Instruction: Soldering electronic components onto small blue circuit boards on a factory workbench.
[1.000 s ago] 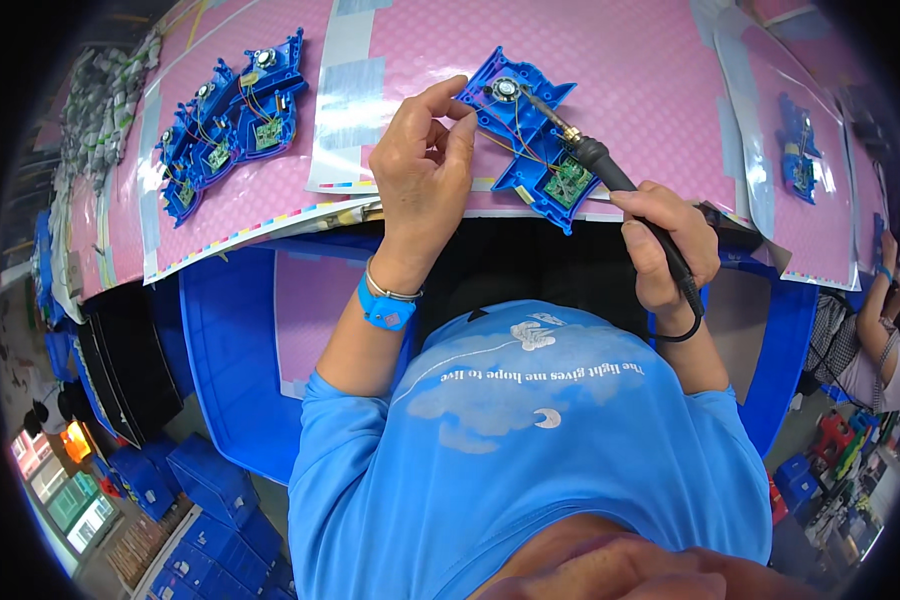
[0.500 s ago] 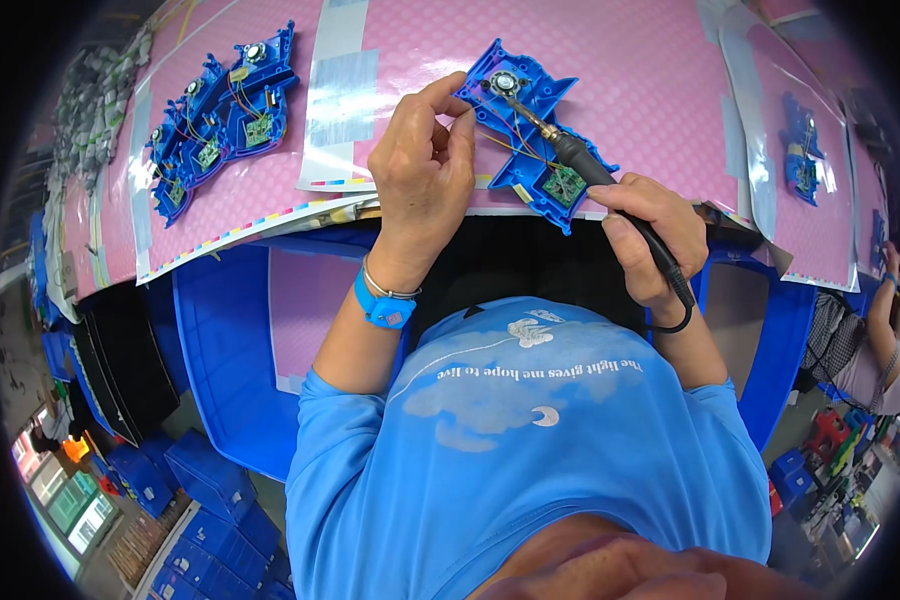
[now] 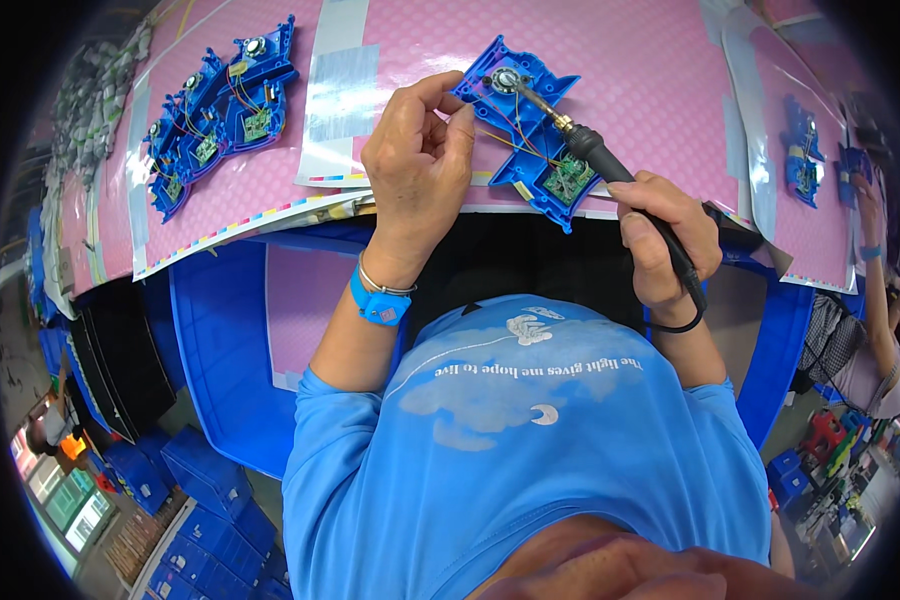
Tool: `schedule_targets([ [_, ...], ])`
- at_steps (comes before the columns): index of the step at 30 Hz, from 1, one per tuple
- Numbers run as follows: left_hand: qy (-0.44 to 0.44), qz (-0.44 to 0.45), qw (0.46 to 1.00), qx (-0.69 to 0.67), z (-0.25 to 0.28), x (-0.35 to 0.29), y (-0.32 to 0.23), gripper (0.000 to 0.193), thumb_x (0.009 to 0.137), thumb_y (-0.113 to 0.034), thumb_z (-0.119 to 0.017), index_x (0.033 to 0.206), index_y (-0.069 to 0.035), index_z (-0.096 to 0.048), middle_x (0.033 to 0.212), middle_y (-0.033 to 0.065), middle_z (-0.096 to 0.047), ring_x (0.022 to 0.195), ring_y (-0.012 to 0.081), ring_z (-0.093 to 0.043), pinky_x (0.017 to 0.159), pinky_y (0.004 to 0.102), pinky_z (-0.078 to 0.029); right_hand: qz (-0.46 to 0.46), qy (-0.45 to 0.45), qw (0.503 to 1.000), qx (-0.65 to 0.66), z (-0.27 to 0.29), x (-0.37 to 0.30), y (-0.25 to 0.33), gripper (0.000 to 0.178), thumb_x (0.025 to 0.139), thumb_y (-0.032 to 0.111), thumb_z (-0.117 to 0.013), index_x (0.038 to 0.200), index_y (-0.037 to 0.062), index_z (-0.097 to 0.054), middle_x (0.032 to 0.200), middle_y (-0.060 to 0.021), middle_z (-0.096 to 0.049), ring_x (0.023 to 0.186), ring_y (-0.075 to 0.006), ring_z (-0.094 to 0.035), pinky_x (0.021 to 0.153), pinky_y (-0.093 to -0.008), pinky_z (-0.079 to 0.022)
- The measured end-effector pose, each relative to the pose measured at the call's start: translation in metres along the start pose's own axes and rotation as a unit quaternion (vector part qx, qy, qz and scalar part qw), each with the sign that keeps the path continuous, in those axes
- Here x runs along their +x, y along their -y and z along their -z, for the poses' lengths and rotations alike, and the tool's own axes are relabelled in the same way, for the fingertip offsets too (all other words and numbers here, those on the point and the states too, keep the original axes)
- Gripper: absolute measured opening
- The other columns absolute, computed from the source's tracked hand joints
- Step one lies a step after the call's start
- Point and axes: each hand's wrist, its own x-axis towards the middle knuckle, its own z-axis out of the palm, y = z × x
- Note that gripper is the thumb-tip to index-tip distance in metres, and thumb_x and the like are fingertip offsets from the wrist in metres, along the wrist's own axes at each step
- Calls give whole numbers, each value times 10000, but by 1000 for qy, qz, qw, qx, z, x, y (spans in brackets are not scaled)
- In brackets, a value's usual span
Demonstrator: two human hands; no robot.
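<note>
In my right hand (image 3: 667, 235) is a soldering iron (image 3: 625, 180), the fingers wrapped round its black handle. Its metal tip reaches up and left to the round silver speaker (image 3: 507, 80) in an open blue plastic shell (image 3: 533, 130). Whether tip and speaker touch is hard to tell. Thin red and yellow wires (image 3: 518, 140) run from the speaker to a green circuit board (image 3: 567, 178) at the shell's near end. My left hand (image 3: 420, 150) is curled, with index finger and thumb at the shell's left edge; the exact grip is partly hidden.
Several similar blue shells (image 3: 225, 110) with speakers and boards lie at left on the pink-covered table (image 3: 630, 60). Another blue shell (image 3: 802, 150) lies at right, near a co-worker's arm (image 3: 873, 270). Blue bins (image 3: 205, 370) stand below the table edge.
The soldering iron and my right hand have shifted slightly right, and the tip sits nearer the speaker's right rim. My left hand has barely moved. At right, the co-worker's arm has reached farther over the table.
</note>
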Motion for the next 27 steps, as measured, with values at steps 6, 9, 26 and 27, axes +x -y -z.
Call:
schedule_targets([
  [6, -15, -20, 999, 22, 2, -1, -1, 282, 845, 70, -728, 1109, -13, -674, 859, 56, -681, 593, 67, -579, 508, 220, -467, -92, 5, 996, 5, 0, 3, 6, 191, 821, 35, -648, 973, -36, -739, 825, -156, -732, 658, -204, -676, 601, -293, -514],
  [9, -17, -31, 999, 32, 2, 0, -1, 295, 839, 81, -730, 1113, -13, -673, 860, 62, -684, 594, 74, -593, 503, 220, -474, -105, 8, 994, -6, -1, 4, 4, 187, 828, 49, -650, 973, -21, -745, 838, -143, -742, 653, -189, -677, 594, -287, -510],
  [26, -12, -48, 997, 52, 2, 0, 3, 323, 838, 98, -717, 1138, -9, -659, 860, 78, -689, 612, 94, -628, 515, 221, -499, -142, 39, 989, 11, -4, 7, 0, 281, 901, 148, -636, 1077, -51, -730, 823, -71, -676, 630, -79, -551, 565, -224, -421],
  [27, -8, -43, 998, 53, 2, 0, 3, 329, 840, 98, -715, 1146, -8, -657, 860, 80, -690, 620, 99, -635, 524, 223, -506, -146, 38, 988, 14, -5, 7, 0, 282, 901, 143, -633, 1079, -54, -728, 821, -72, -674, 632, -79, -550, 567, -223, -420],
])
